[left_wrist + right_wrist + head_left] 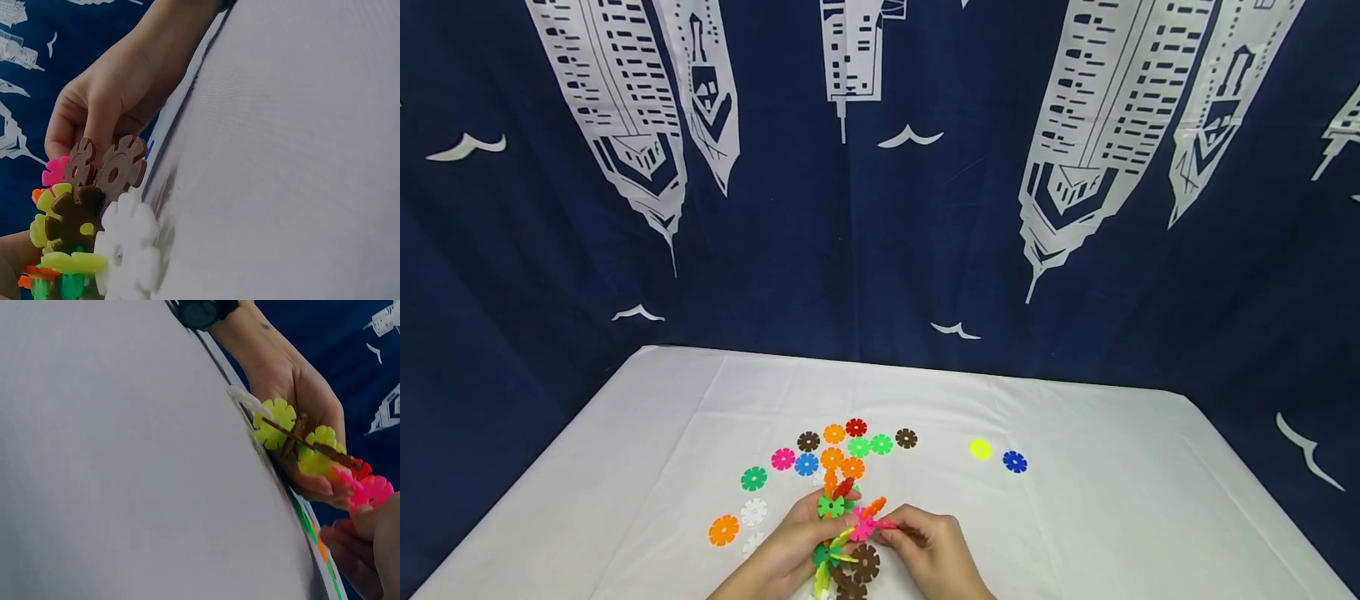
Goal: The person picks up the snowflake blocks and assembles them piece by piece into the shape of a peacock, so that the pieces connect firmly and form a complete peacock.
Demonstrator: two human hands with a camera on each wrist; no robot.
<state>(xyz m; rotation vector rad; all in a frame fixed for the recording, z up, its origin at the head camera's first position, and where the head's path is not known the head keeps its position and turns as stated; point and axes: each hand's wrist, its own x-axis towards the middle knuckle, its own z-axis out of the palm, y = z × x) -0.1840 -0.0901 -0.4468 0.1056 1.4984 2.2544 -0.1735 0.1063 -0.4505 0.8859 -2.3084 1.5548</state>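
An assembly of notched plastic snowflake discs (826, 554) in green, yellow, brown, orange, red and pink rests in my left hand (793, 537), which grips it. Facing it, my right hand (936, 546) pinches a pink disc (374, 490) between thumb and fingers at the assembly's right side. Whether this disc is joined to the pink one beside it cannot be told. In the left wrist view, brown discs (119, 172) and a white disc (128, 250) stick out of the assembly's lower end. Yellow discs (275, 422) lie against the left palm in the right wrist view.
Loose discs lie spread beyond the hands on the white-covered table (1112, 500): several orange (724, 530), green (754, 478), brown (906, 438) and other colours. Off to the right are a yellow disc (981, 449) and a dark blue disc (1015, 462). A navy curtain (850, 250) hangs behind.
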